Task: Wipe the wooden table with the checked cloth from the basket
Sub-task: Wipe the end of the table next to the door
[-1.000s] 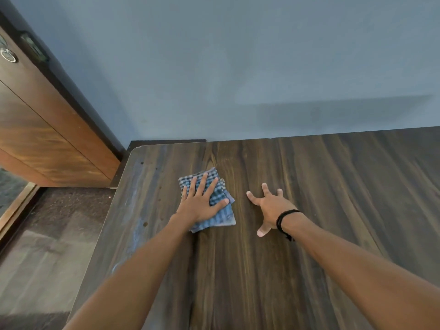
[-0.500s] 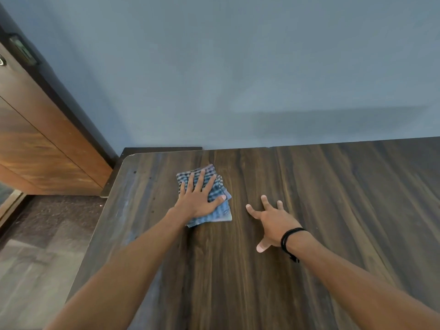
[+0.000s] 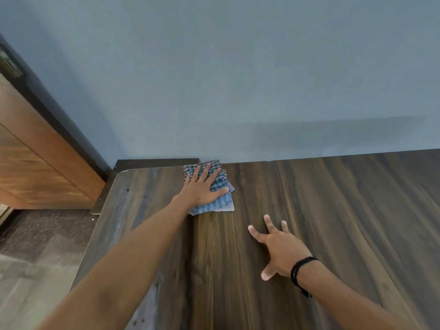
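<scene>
A folded blue checked cloth (image 3: 222, 201) lies flat on the dark wooden table (image 3: 333, 210), at the table's far edge near its far left corner. My left hand (image 3: 202, 186) presses down on the cloth with fingers spread, covering most of it. My right hand (image 3: 278, 248) rests flat on the bare tabletop, nearer to me and to the right of the cloth, fingers apart and holding nothing; a black band circles its wrist. The basket is not in view.
A blue-grey wall (image 3: 238, 79) rises right behind the table's far edge. A brown wooden door (image 3: 35, 167) with a dark frame stands at the left. The table's left edge (image 3: 95, 234) drops to a speckled and grey floor (image 3: 35, 258).
My left hand has pushed the cloth away from me to the table's far edge. My right hand has stayed flat on the table, now farther behind the cloth.
</scene>
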A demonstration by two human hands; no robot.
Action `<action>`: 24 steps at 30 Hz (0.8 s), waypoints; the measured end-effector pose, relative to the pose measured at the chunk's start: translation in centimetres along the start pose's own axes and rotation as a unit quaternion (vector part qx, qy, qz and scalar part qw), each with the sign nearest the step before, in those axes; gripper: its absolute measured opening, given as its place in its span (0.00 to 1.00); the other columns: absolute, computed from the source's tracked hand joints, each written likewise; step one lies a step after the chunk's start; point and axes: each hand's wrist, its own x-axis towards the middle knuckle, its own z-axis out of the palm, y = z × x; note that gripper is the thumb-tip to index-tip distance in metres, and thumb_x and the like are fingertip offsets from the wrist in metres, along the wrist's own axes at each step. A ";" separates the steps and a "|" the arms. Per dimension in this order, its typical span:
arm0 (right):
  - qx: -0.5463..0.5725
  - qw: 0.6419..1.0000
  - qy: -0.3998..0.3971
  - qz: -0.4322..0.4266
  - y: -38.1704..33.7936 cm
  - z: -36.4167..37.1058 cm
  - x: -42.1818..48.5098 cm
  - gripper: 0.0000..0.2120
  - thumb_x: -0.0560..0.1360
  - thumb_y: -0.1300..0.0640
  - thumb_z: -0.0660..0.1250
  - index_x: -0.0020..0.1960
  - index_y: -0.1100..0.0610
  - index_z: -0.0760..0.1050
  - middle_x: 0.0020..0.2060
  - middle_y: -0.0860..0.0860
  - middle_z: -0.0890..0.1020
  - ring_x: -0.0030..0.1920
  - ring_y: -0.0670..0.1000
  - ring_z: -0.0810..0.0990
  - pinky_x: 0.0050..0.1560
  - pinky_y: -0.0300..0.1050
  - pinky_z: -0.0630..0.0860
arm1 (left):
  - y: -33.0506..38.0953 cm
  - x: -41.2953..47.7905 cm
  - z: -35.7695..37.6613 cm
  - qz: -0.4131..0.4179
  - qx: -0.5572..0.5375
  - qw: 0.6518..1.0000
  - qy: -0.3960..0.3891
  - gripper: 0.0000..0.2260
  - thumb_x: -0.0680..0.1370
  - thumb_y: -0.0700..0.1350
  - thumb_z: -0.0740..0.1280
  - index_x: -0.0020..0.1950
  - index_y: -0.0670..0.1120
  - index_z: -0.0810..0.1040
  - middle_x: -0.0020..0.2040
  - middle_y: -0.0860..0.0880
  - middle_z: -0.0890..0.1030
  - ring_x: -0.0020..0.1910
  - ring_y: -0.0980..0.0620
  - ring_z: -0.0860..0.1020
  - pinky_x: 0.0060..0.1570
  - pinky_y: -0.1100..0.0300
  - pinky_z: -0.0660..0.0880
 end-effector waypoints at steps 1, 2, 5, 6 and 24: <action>0.005 1.000 -0.004 -0.001 0.0 0.0 0.0 0.56 0.71 0.49 0.77 0.79 0.36 0.37 0.79 0.50 0.33 0.78 0.66 0.37 0.72 0.63 0.67 | 0.3 0.3 0.0 0.002 -0.003 1.000 0.005 0.38 0.76 0.75 0.47 0.80 0.61 0.38 0.81 0.52 0.35 0.79 0.44 0.34 0.76 0.40 0.36; 0.006 1.000 -0.005 -0.001 0.0 0.0 -0.1 0.55 0.71 0.49 0.77 0.79 0.36 0.37 0.79 0.50 0.33 0.78 0.66 0.37 0.72 0.63 0.67 | 0.6 -0.3 0.6 0.014 0.000 1.000 0.014 0.37 0.77 0.74 0.46 0.80 0.60 0.38 0.81 0.51 0.35 0.79 0.43 0.34 0.76 0.40 0.36; 0.004 1.000 0.001 0.003 -0.1 0.0 -0.1 0.56 0.71 0.49 0.77 0.79 0.36 0.37 0.79 0.51 0.32 0.78 0.66 0.37 0.72 0.62 0.68 | 1.5 -4.6 3.8 0.079 0.025 0.995 0.058 0.36 0.78 0.74 0.45 0.80 0.60 0.36 0.80 0.52 0.33 0.78 0.45 0.32 0.76 0.41 0.36; 0.007 1.000 0.002 0.004 -0.2 0.0 -0.1 0.56 0.71 0.49 0.77 0.79 0.36 0.37 0.79 0.51 0.32 0.78 0.67 0.37 0.72 0.62 0.68 | 1.4 -5.6 4.4 0.089 0.031 0.993 0.065 0.36 0.78 0.74 0.45 0.80 0.61 0.36 0.80 0.53 0.33 0.78 0.47 0.32 0.76 0.42 0.36; -0.040 0.998 0.043 0.027 -0.6 0.4 -0.1 0.59 0.65 0.43 0.80 0.80 0.36 0.40 0.81 0.53 0.40 0.79 0.68 0.47 0.73 0.64 0.63 | 1.0 -12.4 7.7 0.082 -0.005 0.992 0.099 0.35 0.77 0.73 0.48 0.81 0.61 0.45 0.82 0.52 0.43 0.81 0.45 0.41 0.77 0.41 0.43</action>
